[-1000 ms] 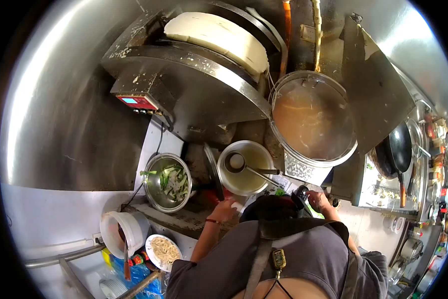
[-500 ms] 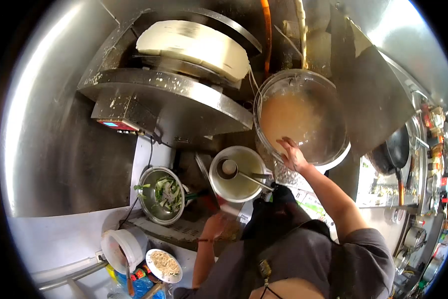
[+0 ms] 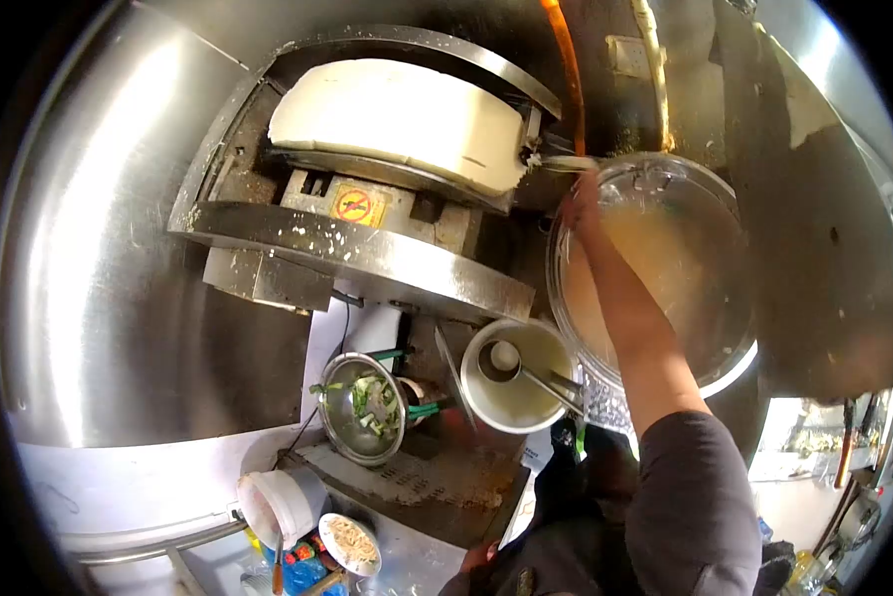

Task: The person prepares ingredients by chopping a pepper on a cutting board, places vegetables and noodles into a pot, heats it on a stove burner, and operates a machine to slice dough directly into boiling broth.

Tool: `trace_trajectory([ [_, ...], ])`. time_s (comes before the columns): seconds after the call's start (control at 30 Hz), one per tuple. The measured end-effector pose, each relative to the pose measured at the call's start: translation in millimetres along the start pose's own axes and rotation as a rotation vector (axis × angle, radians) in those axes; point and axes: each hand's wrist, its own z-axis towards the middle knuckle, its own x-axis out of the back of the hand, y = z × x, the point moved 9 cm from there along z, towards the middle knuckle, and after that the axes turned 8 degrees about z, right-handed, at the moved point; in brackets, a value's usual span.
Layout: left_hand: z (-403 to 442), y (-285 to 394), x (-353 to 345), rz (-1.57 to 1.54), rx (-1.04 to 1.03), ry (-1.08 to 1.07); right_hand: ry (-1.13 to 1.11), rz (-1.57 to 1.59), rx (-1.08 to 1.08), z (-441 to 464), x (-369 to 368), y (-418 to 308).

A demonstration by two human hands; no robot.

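Observation:
My right hand (image 3: 584,204) reaches over the left rim of a large round pot (image 3: 725,368) of cloudy, steaming liquid. Its fingers are dark and unclear, so their grip does not show. Just above them, pale strips (image 3: 571,162) stretch from the right end of a big white dough block (image 3: 397,124). This block lies on a metal machine (image 3: 367,243) with a curved guard. Low in the view, my left hand (image 3: 481,556) shows only in part beside my body, its fingers hidden. A white pot (image 3: 471,397) of pale liquid holds a ladle (image 3: 541,384).
A metal bowl (image 3: 337,442) with chopped greens stands left of the white pot. Lower left are a white bucket (image 3: 302,497) and a plate of pale strips (image 3: 350,544). A metal panel (image 3: 824,228) borders the large pot on the right.
My right hand has moved up from the near edge of the large pot to its far left rim, beside the dough. My left hand has dropped lower. The view has shifted.

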Motion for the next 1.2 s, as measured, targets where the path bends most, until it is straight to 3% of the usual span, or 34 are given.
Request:
trace_trajectory([
  [0.03, 7, 3, -4, -0.009, -0.016, -0.014, 0.086, -0.297, 0.137, -10, 29, -29],
  [0.07, 14, 7, -8, -0.003, -0.036, -0.026, 0.225, -1.223, 0.308, -36, 51, -74],
  [0.1, 20, 15, -8, 0.060, -0.073, -0.019, 0.298, -1.577, 0.323, -60, 72, -102],
  [0.13, 32, 25, -7, 0.180, -0.127, 0.019, 0.344, -1.728, 0.288, -86, 93, -125],
  [0.2, 64, 23, 4, 0.315, -0.186, 0.039, 0.365, -1.789, 0.154, -134, 135, -156],
  [0.23, 89, 11, 7, 0.127, -0.288, -0.054, 0.342, -1.771, 0.087, -157, 153, -164],
  [0.27, 85, 26, 18, 0.245, -0.404, -0.050, 0.312, -1.745, 0.034, -180, 168, -167],
  [0.37, 23, 136, 76, 0.653, -0.645, 0.067, 0.203, -1.630, 0.031, -235, 176, -171],
  [0.47, 35, 131, 119, -0.446, -0.484, -0.070, 0.093, -1.635, 0.091, -301, 77, -187],
  [0.5, 36, 134, 121, -0.642, -0.456, -0.145, 0.047, -1.919, 0.161, -315, 58, -189],
  [0.53, 36, 136, 122, -0.837, -0.420, -0.217, -0.037, -1.969, 0.168, -331, 27, -190],
  [0.57, 19, 157, 140, -0.263, -0.427, 0.047, -0.045, -1.889, 0.246, -349, 9, -196],
  [0.6, 5, 173, 154, 0.324, -0.410, 0.297, -0.008, -1.899, 0.192, -362, 3, -198],
  [0.63, 11, 166, 151, 0.331, -0.408, 0.284, 0.036, -1.905, 0.137, -375, 3, -200],
  [0.7, 7, 177, 145, 0.322, -0.677, 0.328, 0.082, -1.932, 0.142, -396, 8, -203],
  [0.77, 5, 184, 126, 0.361, -0.691, 0.229, 0.085, -1.952, 0.140, -417, 12, -209],
  [0.87, 55, 148, 89, 0.356, -0.763, 0.065, -0.065, -2.044, 0.028, -440, 30, -195],
  [0.97, 39, 166, 63, 0.675, -0.943, 0.052, -0.282, -1.981, 0.016, -462, 16, -176],
  [1.03, 42, 168, 74, 0.511, -0.848, 0.238, -0.332, -1.929, -0.084, -466, 19, -161],
  [1.13, 31, 175, 74, 0.484, -0.701, 0.185, -0.424, -1.858, -0.052, -467, 4, -149],
  [1.2, 28, 176, 79, 0.463, -0.718, 0.207, -0.452, -1.825, -0.071, -464, 10, -145],
])
